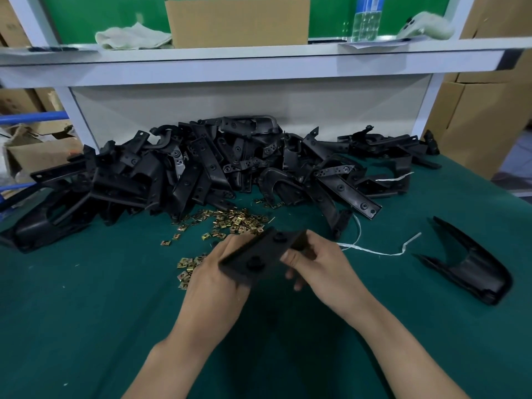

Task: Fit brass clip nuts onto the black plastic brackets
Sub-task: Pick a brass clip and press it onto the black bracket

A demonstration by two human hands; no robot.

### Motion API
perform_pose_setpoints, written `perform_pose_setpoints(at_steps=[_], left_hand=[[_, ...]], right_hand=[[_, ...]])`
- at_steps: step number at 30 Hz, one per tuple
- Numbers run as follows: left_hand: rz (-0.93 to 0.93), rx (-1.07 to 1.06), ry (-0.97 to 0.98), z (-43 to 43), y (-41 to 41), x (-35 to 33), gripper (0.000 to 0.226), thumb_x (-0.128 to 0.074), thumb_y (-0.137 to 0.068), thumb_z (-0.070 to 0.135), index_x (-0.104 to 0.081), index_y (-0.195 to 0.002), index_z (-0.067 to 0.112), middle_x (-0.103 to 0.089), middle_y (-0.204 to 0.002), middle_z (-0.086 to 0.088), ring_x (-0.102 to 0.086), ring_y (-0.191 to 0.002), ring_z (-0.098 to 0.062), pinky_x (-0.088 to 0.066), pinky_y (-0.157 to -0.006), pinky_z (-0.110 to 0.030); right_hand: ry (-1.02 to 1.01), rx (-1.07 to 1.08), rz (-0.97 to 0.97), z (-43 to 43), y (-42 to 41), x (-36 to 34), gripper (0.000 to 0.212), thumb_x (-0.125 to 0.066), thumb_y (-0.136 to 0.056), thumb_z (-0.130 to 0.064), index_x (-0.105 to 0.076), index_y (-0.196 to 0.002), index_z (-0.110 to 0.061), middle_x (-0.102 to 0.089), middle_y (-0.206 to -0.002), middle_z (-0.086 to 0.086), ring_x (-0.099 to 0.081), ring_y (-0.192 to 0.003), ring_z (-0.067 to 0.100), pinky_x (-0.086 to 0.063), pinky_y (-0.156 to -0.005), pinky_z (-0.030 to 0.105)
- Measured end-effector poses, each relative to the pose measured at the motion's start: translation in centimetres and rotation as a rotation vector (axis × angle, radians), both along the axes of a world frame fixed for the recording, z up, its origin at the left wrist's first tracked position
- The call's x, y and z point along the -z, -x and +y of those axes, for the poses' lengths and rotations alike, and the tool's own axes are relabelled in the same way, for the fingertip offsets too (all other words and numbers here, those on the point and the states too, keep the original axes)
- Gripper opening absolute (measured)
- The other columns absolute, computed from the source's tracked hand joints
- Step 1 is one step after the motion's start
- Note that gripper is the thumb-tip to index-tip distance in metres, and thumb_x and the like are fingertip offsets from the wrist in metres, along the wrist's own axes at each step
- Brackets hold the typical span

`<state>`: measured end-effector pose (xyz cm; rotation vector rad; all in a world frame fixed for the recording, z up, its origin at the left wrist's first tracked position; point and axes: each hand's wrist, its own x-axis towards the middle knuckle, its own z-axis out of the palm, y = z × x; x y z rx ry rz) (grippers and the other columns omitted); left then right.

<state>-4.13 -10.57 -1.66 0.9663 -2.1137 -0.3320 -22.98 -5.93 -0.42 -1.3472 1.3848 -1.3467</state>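
A flat black plastic bracket [260, 254] with two round bosses is held above the green table. My left hand [214, 279] grips its near left end from below. At its right end my right hand [318, 262] pinches it with thumb on top. Brass clip nuts [230, 221] lie scattered just beyond the hands, with a smaller bunch [187, 267] beside my left hand. No clip nut shows on the held bracket. A big heap of black brackets [207, 168] fills the back of the table.
A single curved black bracket [472, 266] lies on the green mat [86, 312] at the right. White plastic strapping [374, 250] trails between it and my hands. Overhead a white shelf [259, 53] carries a cardboard box [239, 21], cloths and a bottle. Cardboard boxes stand on both sides.
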Motion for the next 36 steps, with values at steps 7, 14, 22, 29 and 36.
perform_pose_setpoints(at_steps=[7,14,22,29,36], left_hand=[[0.009,0.045,0.099,0.6,0.6,-0.8,0.035,-0.057,-0.096,0.040,-0.048,-0.129,0.034,-0.056,-0.110,0.020,-0.061,-0.085,-0.004,-0.053,-0.064,-0.027],[-0.015,0.075,0.035,0.4,0.6,-0.5,0.028,-0.057,-0.095,0.031,-0.057,-0.123,0.029,-0.054,-0.110,0.022,-0.059,-0.096,-0.002,-0.054,-0.076,-0.027],[0.095,0.041,-0.091,-0.1,0.6,0.1,0.037,-0.065,-0.094,0.013,-0.056,-0.113,0.043,-0.058,-0.109,0.030,-0.059,-0.098,0.007,-0.044,-0.078,-0.007],[0.144,0.049,-0.139,-0.4,0.4,0.0,0.042,-0.065,-0.094,0.017,-0.057,-0.113,0.054,-0.063,-0.106,0.032,-0.063,-0.093,-0.002,-0.048,-0.072,-0.012],[0.216,0.097,-0.342,-0.5,0.3,0.3,0.049,-0.064,-0.094,0.009,-0.060,-0.109,0.055,-0.072,-0.090,0.020,-0.068,-0.087,-0.003,-0.047,-0.072,-0.007]], right_hand=[[-0.202,-0.085,-0.262,0.6,0.0,-0.7,0.036,-0.076,-0.075,-0.049,-0.073,-0.093,-0.017,-0.064,-0.071,-0.005,-0.061,-0.058,0.013,-0.048,-0.045,0.025],[-0.271,-0.038,-0.334,0.5,0.2,-1.0,0.044,-0.073,-0.077,-0.061,-0.070,-0.080,-0.017,-0.065,-0.072,0.003,-0.061,-0.058,0.016,-0.048,-0.046,0.026],[-0.285,-0.053,-0.198,0.5,-0.1,-0.9,0.052,-0.065,-0.081,-0.066,-0.068,-0.083,-0.014,-0.068,-0.072,0.000,-0.063,-0.061,0.015,-0.050,-0.049,0.026],[-0.053,0.044,0.018,0.4,1.0,0.0,0.045,-0.074,-0.073,-0.064,-0.060,-0.112,-0.045,-0.065,-0.109,-0.025,-0.066,-0.072,0.010,-0.057,-0.065,0.026],[0.009,0.009,0.070,-0.2,0.9,0.7,0.024,-0.076,-0.090,-0.026,-0.071,-0.104,-0.045,-0.074,-0.102,-0.011,-0.070,-0.095,0.011,-0.055,-0.091,0.027]])
